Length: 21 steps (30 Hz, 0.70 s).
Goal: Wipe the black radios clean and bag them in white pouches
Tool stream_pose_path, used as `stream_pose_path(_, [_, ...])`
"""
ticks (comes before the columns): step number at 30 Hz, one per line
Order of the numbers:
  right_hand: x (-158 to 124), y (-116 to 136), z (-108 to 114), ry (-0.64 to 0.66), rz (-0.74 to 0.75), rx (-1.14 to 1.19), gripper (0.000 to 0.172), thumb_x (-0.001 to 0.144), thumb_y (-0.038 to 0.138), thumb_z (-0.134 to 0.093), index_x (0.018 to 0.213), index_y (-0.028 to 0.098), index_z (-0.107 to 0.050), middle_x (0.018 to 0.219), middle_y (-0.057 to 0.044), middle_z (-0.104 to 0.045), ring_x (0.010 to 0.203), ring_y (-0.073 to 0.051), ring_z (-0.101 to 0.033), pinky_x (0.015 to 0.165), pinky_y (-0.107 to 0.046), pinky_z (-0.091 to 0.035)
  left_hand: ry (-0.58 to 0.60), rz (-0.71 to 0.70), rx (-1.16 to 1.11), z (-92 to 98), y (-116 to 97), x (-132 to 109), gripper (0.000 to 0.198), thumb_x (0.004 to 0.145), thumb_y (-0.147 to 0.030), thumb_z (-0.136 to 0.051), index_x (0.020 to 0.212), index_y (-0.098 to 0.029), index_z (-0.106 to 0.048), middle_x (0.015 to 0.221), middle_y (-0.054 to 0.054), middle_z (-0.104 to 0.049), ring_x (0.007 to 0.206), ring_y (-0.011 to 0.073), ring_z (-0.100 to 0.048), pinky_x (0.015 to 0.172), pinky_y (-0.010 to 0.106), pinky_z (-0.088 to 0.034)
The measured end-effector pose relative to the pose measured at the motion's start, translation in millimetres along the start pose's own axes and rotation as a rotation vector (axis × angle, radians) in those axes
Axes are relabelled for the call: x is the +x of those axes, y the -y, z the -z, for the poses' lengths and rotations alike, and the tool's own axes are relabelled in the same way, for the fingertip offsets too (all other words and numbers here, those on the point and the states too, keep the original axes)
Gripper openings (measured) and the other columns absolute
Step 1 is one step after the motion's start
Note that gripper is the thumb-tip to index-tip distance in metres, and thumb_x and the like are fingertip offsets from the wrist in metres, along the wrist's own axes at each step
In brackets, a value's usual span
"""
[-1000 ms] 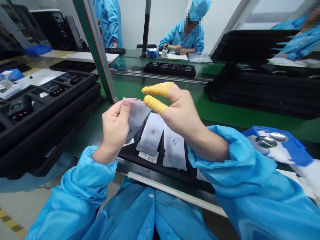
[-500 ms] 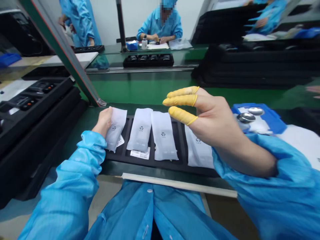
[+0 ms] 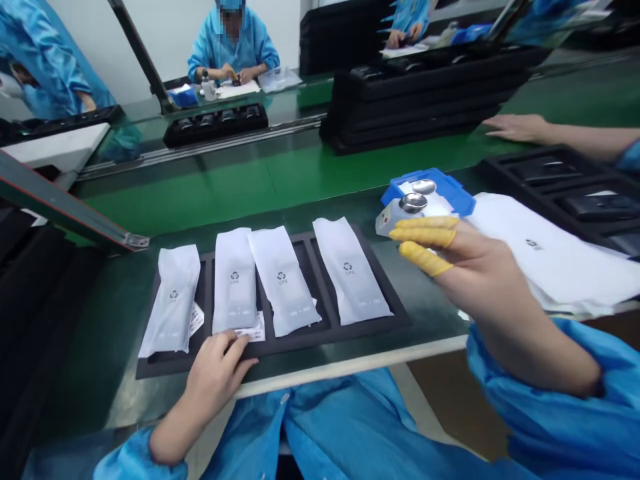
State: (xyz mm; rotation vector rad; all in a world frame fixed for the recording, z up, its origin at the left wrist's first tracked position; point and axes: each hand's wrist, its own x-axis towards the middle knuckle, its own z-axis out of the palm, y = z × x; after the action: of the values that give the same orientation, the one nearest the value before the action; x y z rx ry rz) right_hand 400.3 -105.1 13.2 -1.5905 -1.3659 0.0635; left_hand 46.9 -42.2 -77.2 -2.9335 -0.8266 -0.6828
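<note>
Several white CPE plastic pouches (image 3: 283,280) lie in a row on a black foam tray (image 3: 285,345), each with a flat device inside. My left hand (image 3: 215,370) is at the tray's front edge, its curled fingers over the rim and thumb lower down. Its fingertips are close to a white printed label (image 3: 254,328) sticking out under the second pouch. My right hand (image 3: 470,260) hovers right of the tray, three fingers in yellow finger cots, stretched out and holding nothing. Behind those fingertips is a small white bottle (image 3: 393,217) with a metal dish top (image 3: 413,203).
A blue bin (image 3: 453,192) stands behind the bottle. Flat white pouches (image 3: 550,247) are piled at right, near a black tray (image 3: 555,173) and a co-worker's hand (image 3: 520,127). Black trays (image 3: 400,100) are stacked across the bench. A metal post (image 3: 75,207) rises at left.
My left hand has left the leftmost pouch and moved to the tray's front edge. My right hand has moved away from over the rightmost pouch toward the bottle. The view has swung right.
</note>
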Motion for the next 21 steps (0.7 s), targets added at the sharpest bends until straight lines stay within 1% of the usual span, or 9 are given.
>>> stream_pose_path(2, [-6, -5, -3, -0.012, 0.072, -0.041, 0.011, 0.078, 0.028, -0.066, 0.087, 0.030, -0.073, 0.092, -0.003, -0.071, 0.088, -0.019, -0.067, 0.080, -0.038, -0.056, -0.059, -0.005, -0.009, 0.8, 1, 4, 0.013, 0.090, -0.026, -0.051, 0.097, -0.018, -0.059, 0.082, 0.006, -0.063, 0.073, 0.0196, -0.061, 0.064, 0.030, -0.048])
stream_pose_path(4, [-13, -4, -7, -0.069, 0.106, -0.055, 0.013, 0.080, 0.027, -0.064, 0.089, 0.030, -0.072, 0.093, -0.003, -0.071, 0.087, -0.020, -0.067, 0.078, -0.037, -0.057, -0.092, 0.002, -0.034, 7.9, 7, 12, 0.011, 0.089, -0.025, -0.054, 0.097, -0.019, -0.058, 0.081, 0.005, -0.064, 0.073, 0.0186, -0.060, 0.065, 0.030, -0.049])
stream_pose_path(7, [-29, 4, -14, -0.161, 0.148, -0.038, 0.021, 0.080, 0.019, -0.063, 0.094, 0.032, -0.072, 0.094, -0.003, -0.071, 0.087, -0.020, -0.068, 0.077, -0.036, -0.058, -0.121, 0.065, -0.031, 18.8, 24, 33, 0.013, 0.088, -0.028, -0.056, 0.097, -0.020, -0.059, 0.083, 0.005, -0.064, 0.076, 0.0188, -0.060, 0.069, 0.031, -0.049])
stream_pose_path(9, [-42, 9, -21, -0.145, 0.206, 0.004, 0.029, 0.078, 0.012, -0.062, 0.098, 0.032, -0.070, 0.093, -0.003, -0.071, 0.086, -0.019, -0.068, 0.075, -0.033, -0.059, -0.118, 0.110, -0.011, 19.4, 41, 53, 0.015, 0.088, -0.032, -0.056, 0.097, -0.020, -0.060, 0.085, 0.006, -0.064, 0.079, 0.0203, -0.060, 0.072, 0.032, -0.049])
stream_pose_path(12, [-68, 9, -35, -0.004, 0.296, 0.062, 0.033, 0.078, 0.007, -0.058, 0.102, 0.027, -0.068, 0.088, -0.003, -0.071, 0.082, -0.017, -0.069, 0.067, -0.026, -0.060, -0.046, 0.163, 0.029, 7.7, 75, 89, 0.021, 0.087, -0.035, -0.054, 0.094, -0.018, -0.062, 0.086, 0.008, -0.064, 0.083, 0.0236, -0.060, 0.075, 0.035, -0.048])
stream_pose_path(14, [-86, 2, -45, 0.081, 0.322, 0.032, 0.030, 0.078, 0.007, -0.055, 0.101, 0.023, -0.067, 0.086, -0.005, -0.071, 0.079, -0.017, -0.070, 0.065, -0.026, -0.060, -0.012, 0.178, 0.048, -4.8, 99, 113, 0.022, 0.085, -0.035, -0.055, 0.092, -0.017, -0.064, 0.086, 0.009, -0.064, 0.084, 0.0252, -0.060, 0.076, 0.037, -0.047])
stream_pose_path(15, [-95, -4, -50, 0.099, 0.341, -0.015, 0.030, 0.078, 0.006, -0.053, 0.099, 0.021, -0.067, 0.085, -0.006, -0.071, 0.078, -0.017, -0.070, 0.065, -0.028, -0.061, 0.002, 0.183, 0.058, -11.3, 111, 125, 0.021, 0.084, -0.035, -0.055, 0.092, -0.017, -0.064, 0.086, 0.009, -0.064, 0.084, 0.0255, -0.060, 0.076, 0.037, -0.047])
stream_pose_path(18, [-117, -22, -60, 0.055, 0.414, -0.170, 0.030, 0.075, 0.006, -0.053, 0.096, 0.021, -0.068, 0.088, -0.007, -0.072, 0.079, -0.021, -0.069, 0.069, -0.035, -0.061, 0.039, 0.201, 0.095, -29.2, 139, 159, 0.020, 0.082, -0.032, -0.057, 0.092, -0.016, -0.065, 0.088, 0.010, -0.064, 0.088, 0.0262, -0.060, 0.079, 0.037, -0.047])
stream_pose_path(21, [-130, -42, -65, 0.005, 0.461, -0.234, 0.032, 0.079, 0.010, -0.049, 0.102, 0.024, -0.067, 0.090, -0.006, -0.073, 0.082, -0.021, -0.069, 0.070, -0.036, -0.060, 0.071, 0.225, 0.138, -44.6, 157, 193, 0.020, 0.082, -0.030, -0.058, 0.095, -0.015, -0.066, 0.093, 0.011, -0.065, 0.094, 0.0278, -0.060, 0.083, 0.039, -0.046])
